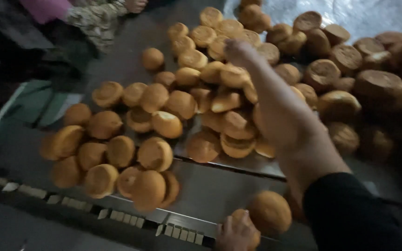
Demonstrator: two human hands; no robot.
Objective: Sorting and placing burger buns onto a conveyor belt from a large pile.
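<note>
Another person's patterned sleeve at the far edge, a green tray beside the grey metal worktop.

A dull grey metal counter runs from the lower left of the frame up to the right edge. Round golden-brown baked buns lie heaped on it, spread from the left centre to the upper right, where darker, browner buns crowd together. One lone bun sits apart near the upper centre.
</note>
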